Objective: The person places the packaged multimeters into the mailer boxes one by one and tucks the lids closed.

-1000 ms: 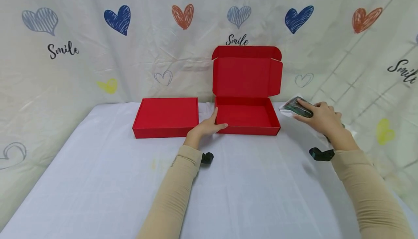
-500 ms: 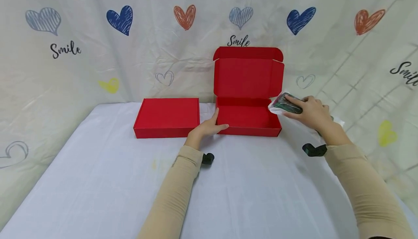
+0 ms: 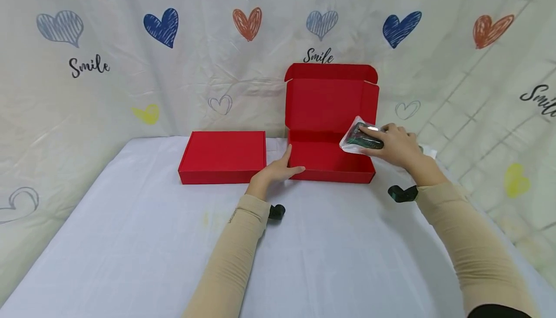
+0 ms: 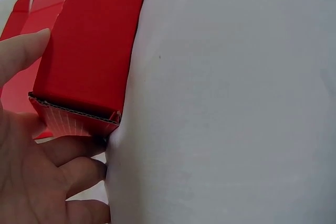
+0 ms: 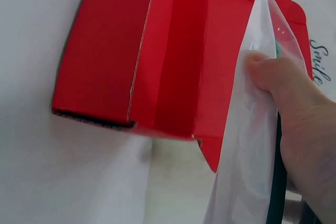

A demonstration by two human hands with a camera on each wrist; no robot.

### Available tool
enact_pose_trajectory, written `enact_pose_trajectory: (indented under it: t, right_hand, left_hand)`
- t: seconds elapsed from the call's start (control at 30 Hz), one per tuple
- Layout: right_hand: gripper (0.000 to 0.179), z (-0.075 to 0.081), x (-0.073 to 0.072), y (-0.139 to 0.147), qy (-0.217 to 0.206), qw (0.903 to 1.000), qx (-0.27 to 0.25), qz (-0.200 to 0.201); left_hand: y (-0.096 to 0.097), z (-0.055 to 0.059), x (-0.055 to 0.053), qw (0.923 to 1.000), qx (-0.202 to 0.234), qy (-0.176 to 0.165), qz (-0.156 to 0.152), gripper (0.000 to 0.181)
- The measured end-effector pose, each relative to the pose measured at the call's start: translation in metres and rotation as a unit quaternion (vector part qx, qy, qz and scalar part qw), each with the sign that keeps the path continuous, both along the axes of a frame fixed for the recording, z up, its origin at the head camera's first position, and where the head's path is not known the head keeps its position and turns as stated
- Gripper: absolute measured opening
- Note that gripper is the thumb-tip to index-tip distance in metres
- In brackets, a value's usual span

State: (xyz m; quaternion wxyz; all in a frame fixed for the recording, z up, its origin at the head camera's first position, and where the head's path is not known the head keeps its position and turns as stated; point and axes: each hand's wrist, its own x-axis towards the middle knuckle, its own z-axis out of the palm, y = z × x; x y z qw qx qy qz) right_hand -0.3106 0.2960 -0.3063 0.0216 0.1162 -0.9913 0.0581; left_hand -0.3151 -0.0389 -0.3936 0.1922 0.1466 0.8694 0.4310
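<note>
An open red cardboard box [image 3: 330,156] stands at the table's far side, its lid raised against the backdrop. My left hand [image 3: 275,169] holds its front left corner. In the left wrist view, the thumb [image 4: 31,51] lies on the front wall and the fingers bend along the side wall. My right hand [image 3: 397,146] grips a clear plastic bag [image 3: 356,139] with a dark, flat green-and-black item inside. The bag hangs over the box's right part, tilted. In the right wrist view the thumb presses the bag's white face [image 5: 247,129]; the item's kind cannot be told.
A second red box [image 3: 226,151], lid shut, lies left of the open one, close to my left hand. White cloth [image 3: 330,250] covers the table. A printed backdrop [image 3: 187,67] rises just behind the boxes. Wrist cameras [image 3: 401,194] stick out from both sleeves.
My right hand has carried the plastic bag leftward, from right of the open box to over its right part. The left hand has stayed at the box's corner.
</note>
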Motion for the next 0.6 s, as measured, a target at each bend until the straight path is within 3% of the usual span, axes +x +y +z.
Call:
enact_pose_trajectory:
  t: [0.27, 0.6]
  right_hand:
    - [0.082, 0.000, -0.005, -0.017, 0.005, 0.9995, -0.001, 0.031]
    - [0.082, -0.005, -0.031, -0.038, -0.002, 0.9976, -0.010, 0.068]
  left_hand:
    - [0.004, 0.002, 0.001, 0.9999, -0.011, 0.004, -0.006, 0.098]
    - [0.001, 0.001, 0.000, 1.0000, -0.003, 0.006, -0.003, 0.101]
